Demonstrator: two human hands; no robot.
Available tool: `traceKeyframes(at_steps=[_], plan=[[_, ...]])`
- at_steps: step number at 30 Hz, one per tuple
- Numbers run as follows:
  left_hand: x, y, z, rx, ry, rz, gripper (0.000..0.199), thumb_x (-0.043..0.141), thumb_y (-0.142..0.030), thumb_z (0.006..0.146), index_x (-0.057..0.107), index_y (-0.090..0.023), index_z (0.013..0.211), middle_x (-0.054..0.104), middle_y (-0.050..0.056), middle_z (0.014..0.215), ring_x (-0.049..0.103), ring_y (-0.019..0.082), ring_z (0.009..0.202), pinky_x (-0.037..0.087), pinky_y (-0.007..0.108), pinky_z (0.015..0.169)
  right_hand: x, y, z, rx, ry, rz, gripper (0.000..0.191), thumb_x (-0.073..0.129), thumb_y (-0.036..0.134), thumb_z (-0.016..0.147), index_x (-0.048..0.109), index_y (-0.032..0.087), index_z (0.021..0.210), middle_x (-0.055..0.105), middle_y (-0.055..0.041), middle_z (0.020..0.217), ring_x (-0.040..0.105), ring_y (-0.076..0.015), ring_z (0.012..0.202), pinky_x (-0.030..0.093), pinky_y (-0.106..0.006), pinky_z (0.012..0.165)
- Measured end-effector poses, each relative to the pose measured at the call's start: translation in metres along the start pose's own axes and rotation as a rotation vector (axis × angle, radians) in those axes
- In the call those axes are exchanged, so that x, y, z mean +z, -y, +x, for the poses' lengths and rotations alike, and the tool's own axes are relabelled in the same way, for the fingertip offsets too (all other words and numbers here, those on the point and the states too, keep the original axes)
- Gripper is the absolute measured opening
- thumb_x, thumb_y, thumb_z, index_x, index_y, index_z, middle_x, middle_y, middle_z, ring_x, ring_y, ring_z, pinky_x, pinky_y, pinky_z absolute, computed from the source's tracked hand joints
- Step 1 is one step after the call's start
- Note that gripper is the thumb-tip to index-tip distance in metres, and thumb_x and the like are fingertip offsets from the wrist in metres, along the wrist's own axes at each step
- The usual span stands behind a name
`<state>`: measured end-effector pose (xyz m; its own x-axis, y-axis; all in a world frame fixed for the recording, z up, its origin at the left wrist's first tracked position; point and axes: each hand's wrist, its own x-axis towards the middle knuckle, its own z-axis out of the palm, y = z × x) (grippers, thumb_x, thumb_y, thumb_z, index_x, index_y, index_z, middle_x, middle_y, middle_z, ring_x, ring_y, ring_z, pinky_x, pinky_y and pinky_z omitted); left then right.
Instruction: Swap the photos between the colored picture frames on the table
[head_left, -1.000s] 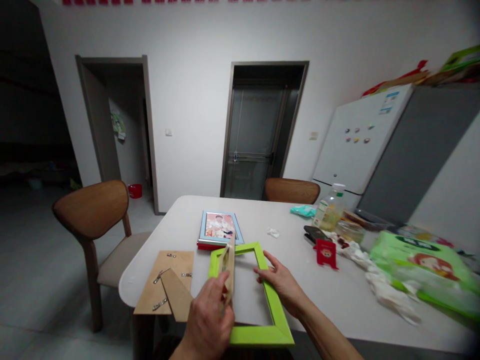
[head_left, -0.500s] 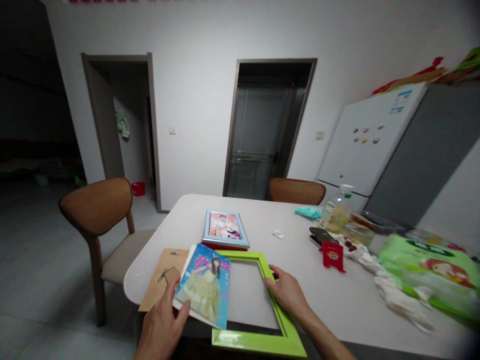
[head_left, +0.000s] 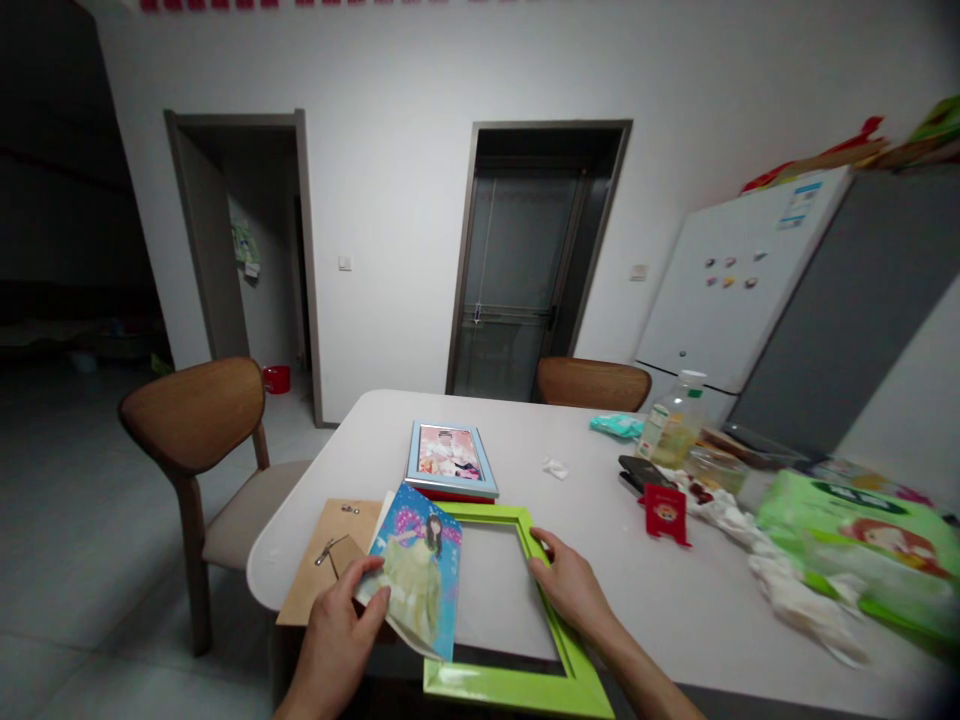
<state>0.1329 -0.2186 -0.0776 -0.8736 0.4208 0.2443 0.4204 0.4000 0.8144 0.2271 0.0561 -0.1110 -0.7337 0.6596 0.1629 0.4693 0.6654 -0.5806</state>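
Note:
My left hand (head_left: 346, 622) pinches the left edge of a picture sheet (head_left: 420, 575) printed with a figure in a pale green dress on blue; pale paper shows behind it. The sheet covers the left side of a lime green picture frame (head_left: 517, 686), whose opening shows the table through it. My right hand (head_left: 571, 588) grips the frame's right side, thumb on top. Under the left hand and sheet lies a brown backing board (head_left: 309, 570) with metal fittings and a stand leg. A light blue framed picture (head_left: 450, 455) lies beyond, on something red.
On the white table (head_left: 600, 520) are a crumpled tissue (head_left: 555, 467), a red phone stand (head_left: 665, 514), a dark phone-like object (head_left: 641, 471), a bottle (head_left: 673, 420) and a green tissue pack (head_left: 862, 540). Wooden chairs stand at the left (head_left: 199, 415) and far side (head_left: 594, 382).
My left hand has shifted slightly right and inward over the sheet, whose left edge now bends more. My right hand and the green frame stay nearly the same.

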Motion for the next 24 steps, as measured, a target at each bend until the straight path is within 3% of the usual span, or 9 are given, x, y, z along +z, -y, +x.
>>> traceKeyframes(at_steps=[4, 9, 13, 15, 19, 21, 24], plan=[[0.005, -0.008, 0.003, 0.012, -0.036, -0.074, 0.027, 0.046, -0.032, 0.069, 0.059, -0.019, 0.088, 0.06, -0.002, 0.06, 0.051, 0.015, 0.046, 0.036, 0.022, 0.045, 0.006, -0.002, 0.0, -0.038, 0.011, -0.017, 0.047, 0.04, 0.021, 0.069, 0.048, 0.009, 0.113, 0.056, -0.0108, 0.107, 0.053, -0.0188, 0.093, 0.036, -0.028, 0.083], [-0.006, -0.029, 0.01, 0.051, -0.113, -0.164, 0.024, 0.045, -0.034, 0.07, 0.06, -0.019, 0.082, 0.051, -0.006, 0.048, 0.042, 0.011, 0.039, 0.031, 0.021, 0.042, 0.008, 0.0, -0.001, -0.057, 0.009, -0.07, 0.043, 0.04, 0.021, 0.071, 0.048, 0.012, 0.112, 0.057, -0.0098, 0.103, 0.052, -0.0187, 0.094, 0.035, -0.029, 0.085], [-0.017, -0.042, 0.018, -0.061, -0.129, -0.525, 0.026, 0.054, -0.036, 0.064, 0.058, -0.017, 0.082, 0.056, -0.005, 0.055, 0.049, 0.012, 0.047, 0.037, 0.021, 0.047, 0.003, 0.014, -0.012, -0.176, -0.129, -0.037, 0.037, 0.043, 0.019, 0.068, 0.055, 0.011, 0.102, 0.054, -0.0129, 0.103, 0.048, -0.0213, 0.098, 0.033, -0.031, 0.089], [-0.014, -0.048, 0.02, -0.151, -0.09, -0.823, 0.029, 0.059, -0.035, 0.06, 0.055, -0.017, 0.083, 0.06, -0.003, 0.063, 0.054, 0.013, 0.054, 0.042, 0.022, 0.051, 0.003, 0.028, -0.02, -0.257, -0.097, 0.107, 0.031, 0.042, 0.02, 0.07, 0.059, 0.013, 0.095, 0.056, -0.0112, 0.099, 0.05, -0.0206, 0.091, 0.037, -0.033, 0.084], [0.006, -0.064, 0.014, -0.264, 0.0, -1.254, 0.025, 0.062, -0.023, 0.06, 0.055, -0.016, 0.083, 0.063, 0.0, 0.074, 0.059, 0.014, 0.064, 0.046, 0.024, 0.06, 0.01, 0.061, -0.035, -0.255, 0.26, 0.566, 0.027, 0.042, 0.031, 0.074, 0.059, 0.018, 0.09, 0.062, -0.0051, 0.082, 0.055, -0.0176, 0.073, 0.044, -0.03, 0.066], [0.017, -0.074, 0.006, -0.364, 0.052, -1.353, 0.02, 0.059, -0.017, 0.063, 0.055, -0.016, 0.082, 0.063, 0.001, 0.073, 0.061, 0.015, 0.067, 0.048, 0.026, 0.064, 0.011, 0.076, -0.038, -0.237, 0.338, 0.813, 0.03, 0.042, 0.035, 0.075, 0.058, 0.019, 0.094, 0.061, -0.0055, 0.086, 0.055, -0.0185, 0.082, 0.044, -0.031, 0.068], [0.03, -0.081, -0.006, -0.562, 0.112, -1.437, 0.015, 0.051, -0.011, 0.069, 0.055, -0.016, 0.083, 0.063, 0.002, 0.069, 0.063, 0.017, 0.067, 0.049, 0.029, 0.065, 0.004, 0.09, -0.039, -0.237, 0.346, 1.131, 0.034, 0.04, 0.04, 0.077, 0.052, 0.021, 0.102, 0.057, -0.007, 0.1, 0.05, -0.0188, 0.095, 0.042, -0.032, 0.075]])
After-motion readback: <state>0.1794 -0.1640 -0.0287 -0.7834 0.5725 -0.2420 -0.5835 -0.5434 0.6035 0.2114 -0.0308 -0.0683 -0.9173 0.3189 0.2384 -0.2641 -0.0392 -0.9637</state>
